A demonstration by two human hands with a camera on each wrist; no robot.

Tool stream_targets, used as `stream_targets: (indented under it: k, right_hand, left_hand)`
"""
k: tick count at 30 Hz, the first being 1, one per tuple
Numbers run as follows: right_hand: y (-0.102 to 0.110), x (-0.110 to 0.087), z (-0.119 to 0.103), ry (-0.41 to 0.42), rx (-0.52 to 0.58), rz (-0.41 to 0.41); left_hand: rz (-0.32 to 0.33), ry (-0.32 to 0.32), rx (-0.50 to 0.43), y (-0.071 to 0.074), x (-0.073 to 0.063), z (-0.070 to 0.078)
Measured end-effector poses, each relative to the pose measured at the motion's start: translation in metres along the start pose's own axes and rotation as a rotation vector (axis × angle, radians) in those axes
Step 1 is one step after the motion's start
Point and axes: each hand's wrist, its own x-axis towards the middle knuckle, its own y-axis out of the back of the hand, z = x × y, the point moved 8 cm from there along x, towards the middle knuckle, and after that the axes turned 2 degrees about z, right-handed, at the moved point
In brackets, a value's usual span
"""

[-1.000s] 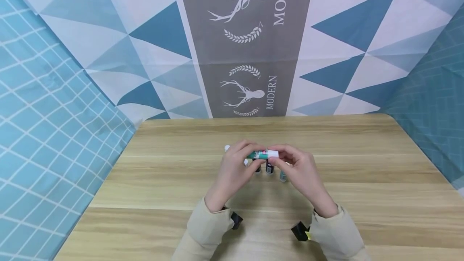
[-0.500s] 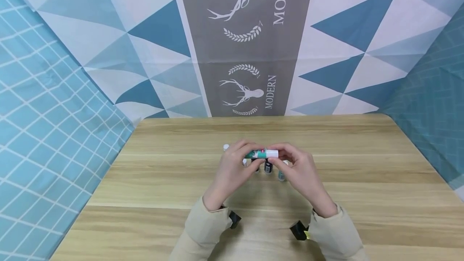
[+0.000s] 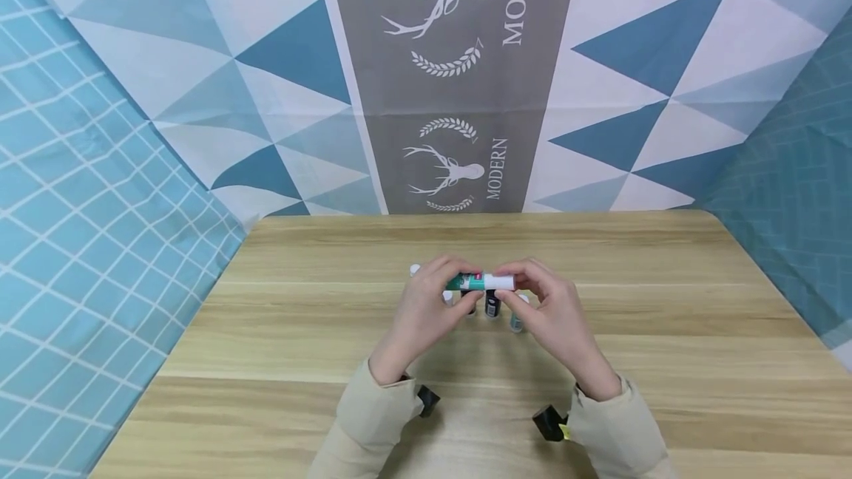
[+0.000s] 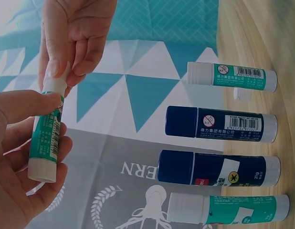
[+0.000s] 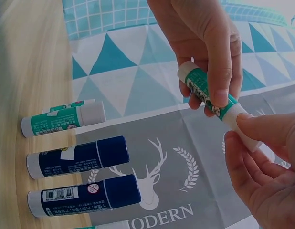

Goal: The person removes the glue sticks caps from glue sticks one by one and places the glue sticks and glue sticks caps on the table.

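Both hands hold one green glue stick level above the table. My left hand grips its green body between thumb and fingers. My right hand pinches the white cap at the other end. In the left wrist view, the left thumb lies on the label, near the cap end, and the stick's white base shows below. Several more glue sticks stand under the hands: a green one, a navy one, another navy one and a green one. The hands partly hide them in the head view.
Farther back left, a white-topped stick stands partly behind the left hand. A small white cylinder shows behind the standing sticks. Black wrist cameras hang under the sleeves. Patterned cloth rises behind the wooden table.
My left hand has shifted slightly left. More of the white cap end shows between the hands than a second ago. The standing sticks have stayed in place.
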Motion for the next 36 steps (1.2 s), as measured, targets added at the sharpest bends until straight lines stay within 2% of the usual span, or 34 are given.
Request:
stream_targets:
  k: [11,19,28,31,36]
  right_hand:
    - [0.005,0.000,-0.004,0.021,-0.002,0.033]
    - [0.012,0.002,-0.004,0.040,-0.018,0.084]
    - [0.025,0.002,0.003,0.003,-0.161,0.152]
    - [0.031,0.002,0.008,-0.019,-0.215,0.175]
    - [0.039,0.003,0.018,-0.074,-0.246,0.186]
  left_hand:
    - [0.020,-0.009,0.002,0.001,0.001,0.000]
    - [0.004,0.052,0.008,0.003,0.001,-0.006]
    - [0.050,0.089,-0.037,0.010,0.000,-0.018]
    - [0.061,0.116,-0.038,0.014,0.000,-0.024]
    - [0.074,0.165,-0.032,0.021,-0.001,-0.035]
